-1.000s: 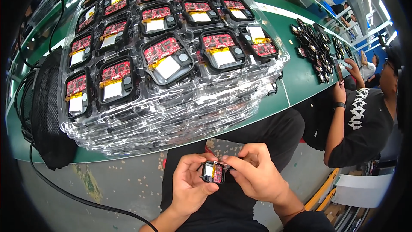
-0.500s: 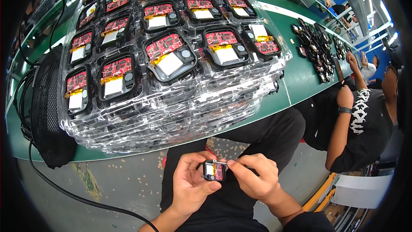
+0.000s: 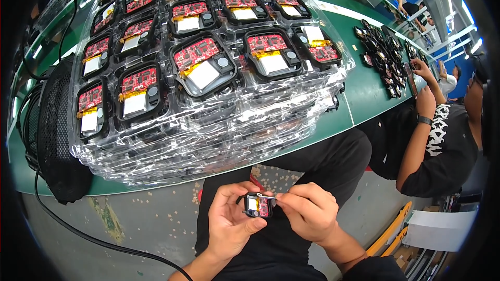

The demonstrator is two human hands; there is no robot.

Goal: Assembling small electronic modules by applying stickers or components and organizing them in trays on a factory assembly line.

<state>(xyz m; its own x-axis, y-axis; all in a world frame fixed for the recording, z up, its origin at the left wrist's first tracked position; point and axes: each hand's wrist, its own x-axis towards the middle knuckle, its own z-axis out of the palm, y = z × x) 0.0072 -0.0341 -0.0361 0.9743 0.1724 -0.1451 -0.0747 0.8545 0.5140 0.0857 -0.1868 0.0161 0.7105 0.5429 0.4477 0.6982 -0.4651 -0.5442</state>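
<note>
- Cradling the small black-cased device point(image 3: 258, 206), the left hand point(image 3: 229, 226) is half curled in the head view: fingertips behind the upper rim, thumb at the lower side. This grip apparently leaves the red circuit board point(image 3: 264, 208) and white block point(image 3: 252, 204) uncovered.
- Device position: above the worker's lap point(image 3: 265, 252), near the edge of the green table point(image 3: 359, 88), board side up, likely to suit the downward line of sight.
- Right hand point(image 3: 311, 213): thumb and forefinger pinched together on a slim metal tool point(image 3: 269, 196), which lies along the device's upper edge. Tip contact: I cannot tell from here. The pinch presumably gives fine control.
- Clear plastic trays point(image 3: 208, 151): stacked on the table ahead. Pockets seat black housings point(image 3: 204, 65) individually, presumably to prevent rubbing.
- Black mesh bag point(image 3: 60, 125): left of the stack.
- Co-worker point(image 3: 453, 148): at the right, near a heap of black parts point(image 3: 383, 60).
</note>
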